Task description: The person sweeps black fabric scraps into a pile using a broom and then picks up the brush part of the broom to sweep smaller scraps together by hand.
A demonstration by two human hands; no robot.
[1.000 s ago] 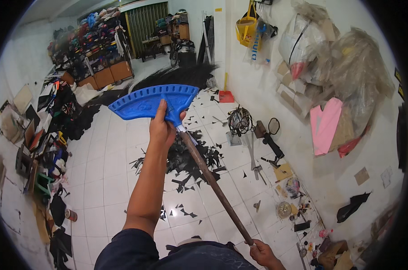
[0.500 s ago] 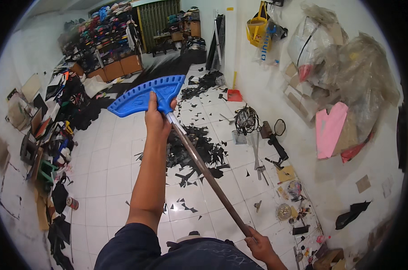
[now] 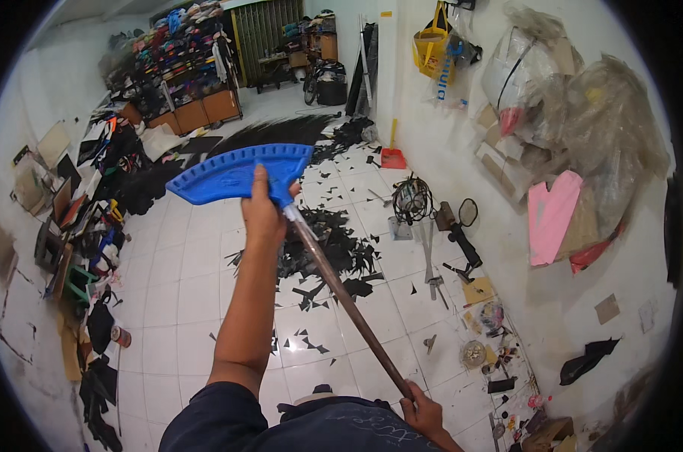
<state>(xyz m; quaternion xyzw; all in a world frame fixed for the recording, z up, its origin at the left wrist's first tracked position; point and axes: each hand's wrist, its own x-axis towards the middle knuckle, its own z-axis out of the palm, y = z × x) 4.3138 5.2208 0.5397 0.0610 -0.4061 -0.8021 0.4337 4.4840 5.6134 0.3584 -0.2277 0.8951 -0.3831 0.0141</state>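
A broom (image 3: pixel 236 179) with a wide blue fan-shaped head is held up across the view, its head pointing away from me. Long black bristles (image 3: pixel 277 135) spread out beyond the blue plastic. My left hand (image 3: pixel 265 215) grips the base of the head, the thumb lying up along the blue plastic. From there the brown handle (image 3: pixel 349 301) slants down to the right, where my right hand (image 3: pixel 420 413) is wrapped round its end. Below the broom, a pile of black scraps (image 3: pixel 330 245) lies on the white tiled floor (image 3: pixel 206 301).
A red dustpan (image 3: pixel 393 158) rests by the right wall. Nearer stand a black wire coil (image 3: pixel 412 200) and a mirror on a stalk (image 3: pixel 468 212). Clutter lines the left wall, including a green stool (image 3: pixel 79 282) and a tin can (image 3: pixel 121 337). Stacked cloth (image 3: pixel 176 60) fills shelves at the back.
The broom head has dropped slightly and shifted a little left, and its bristles have swung down and left. Both hands keep their hold; my right hand moved slightly left.
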